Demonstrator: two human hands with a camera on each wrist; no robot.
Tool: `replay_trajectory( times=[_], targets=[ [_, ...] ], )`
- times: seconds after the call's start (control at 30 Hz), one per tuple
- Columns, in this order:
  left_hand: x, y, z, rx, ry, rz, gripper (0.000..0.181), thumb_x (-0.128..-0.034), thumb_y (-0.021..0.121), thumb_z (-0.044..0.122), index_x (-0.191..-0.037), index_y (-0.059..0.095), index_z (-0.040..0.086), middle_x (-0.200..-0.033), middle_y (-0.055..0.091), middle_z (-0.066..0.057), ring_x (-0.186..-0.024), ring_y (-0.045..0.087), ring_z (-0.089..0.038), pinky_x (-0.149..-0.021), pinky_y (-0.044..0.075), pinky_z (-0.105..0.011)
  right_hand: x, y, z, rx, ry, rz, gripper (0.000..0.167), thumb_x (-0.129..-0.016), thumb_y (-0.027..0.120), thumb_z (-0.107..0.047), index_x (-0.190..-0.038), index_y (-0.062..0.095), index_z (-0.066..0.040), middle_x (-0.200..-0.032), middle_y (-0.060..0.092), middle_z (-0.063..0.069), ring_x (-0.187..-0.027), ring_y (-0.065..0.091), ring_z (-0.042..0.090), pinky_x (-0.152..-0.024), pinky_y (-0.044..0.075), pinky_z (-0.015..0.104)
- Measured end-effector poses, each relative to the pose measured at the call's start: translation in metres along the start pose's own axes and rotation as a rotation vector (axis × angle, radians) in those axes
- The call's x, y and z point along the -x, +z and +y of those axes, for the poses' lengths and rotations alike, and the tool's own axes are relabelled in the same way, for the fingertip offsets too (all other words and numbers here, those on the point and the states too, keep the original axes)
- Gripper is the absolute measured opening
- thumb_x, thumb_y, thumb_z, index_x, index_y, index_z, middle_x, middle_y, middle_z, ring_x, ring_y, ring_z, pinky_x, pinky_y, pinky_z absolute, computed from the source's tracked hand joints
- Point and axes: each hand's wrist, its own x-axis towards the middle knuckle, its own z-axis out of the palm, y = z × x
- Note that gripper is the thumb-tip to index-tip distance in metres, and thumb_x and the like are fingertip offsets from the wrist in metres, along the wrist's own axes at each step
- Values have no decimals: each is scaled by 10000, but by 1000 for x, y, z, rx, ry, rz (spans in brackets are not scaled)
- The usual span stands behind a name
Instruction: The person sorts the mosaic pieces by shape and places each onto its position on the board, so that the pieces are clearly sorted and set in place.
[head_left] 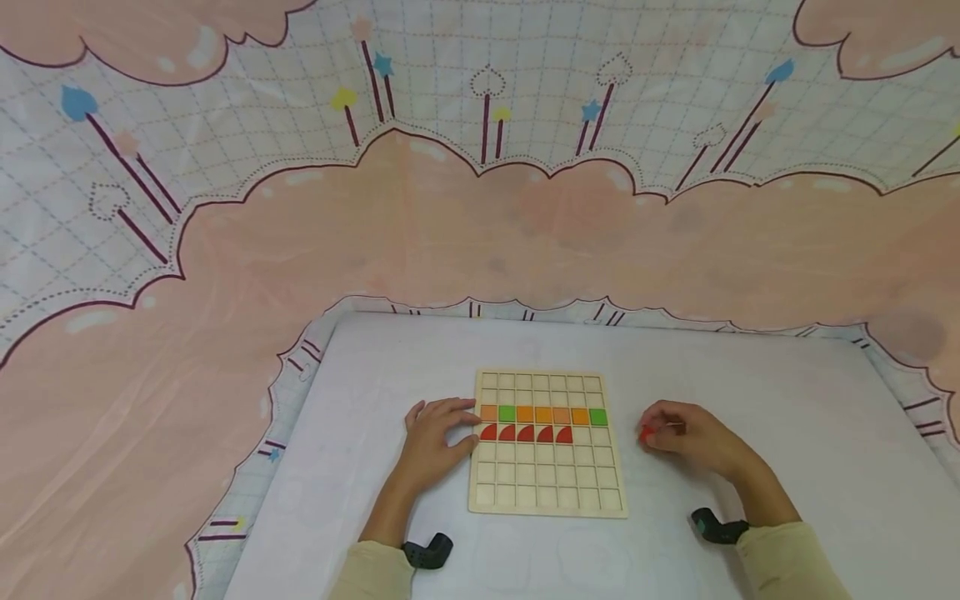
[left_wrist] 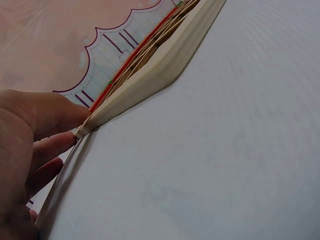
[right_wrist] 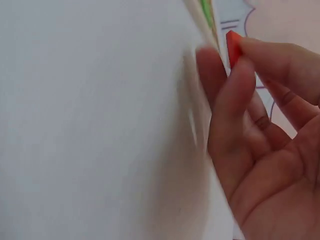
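A pale wooden grid board (head_left: 546,499) lies flat on the white table. One row of it holds orange squares (head_left: 543,415) and green squares (head_left: 507,413); the row below has several red quarter-circle tiles (head_left: 526,433) starting from the left. My left hand (head_left: 431,442) rests at the board's left edge, its fairly straight fingers and thumb touching the rim. To the right of the board and apart from it, my right hand (head_left: 693,437) pinches a small red tile (right_wrist: 233,47) between thumb and fingertip. Its full shape is hidden by the fingers.
White tabletop (head_left: 390,367) surrounds the board. A pink cloth with drawn clouds and candles (head_left: 450,225) hangs behind and at the sides. Black wrist bands (head_left: 429,552) sit on both wrists, below light sleeves (head_left: 791,562).
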Motion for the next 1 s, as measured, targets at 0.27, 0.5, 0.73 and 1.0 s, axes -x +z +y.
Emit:
replay_trajectory(
  times=[0.27, 0.5, 0.73, 1.0],
  targets=[
    [1, 0, 1, 1, 8, 12, 217, -840, 787, 171, -1052, 774, 212, -1339, 687, 12, -1328, 547, -270, -1160, 171, -660, -8, 11, -9, -112, -38, -27, 220, -939, 734, -214, -1123, 698, -98, -1092, 719, 78, -970, 656, 170, -824, 553, 214],
    [1, -1, 2, -1, -8, 1, 212, -850, 786, 186, -1058, 773, 222, -1346, 682, 23, -1339, 542, -257, -1172, 165, -655, -15, 22, -18, -160, -40, -41, 207, -940, 733, -209, -1102, 716, -81, -1090, 712, 115, -938, 672, 183, -812, 572, 228],
    [0, -1, 3, -11, -16, -5, 212, -857, 785, 195, -1065, 775, 232, -1354, 678, 28, -1345, 540, -256, -1175, 164, -654, -24, 32, -25, -195, -31, -2, 237, -922, 756, -198, -1110, 699, -64, -1028, 716, 94, -888, 686, 188, -792, 574, 218],
    [0, -1, 4, 4, -19, -5, 213, -851, 788, 182, -1060, 775, 220, -1351, 679, 21, -1345, 538, -262, -1180, 154, -656, -34, 42, -29, -173, 2, 82, 226, -894, 789, -239, -1054, 749, -84, -1002, 752, 52, -844, 655, 161, -724, 549, 237]
  ],
)
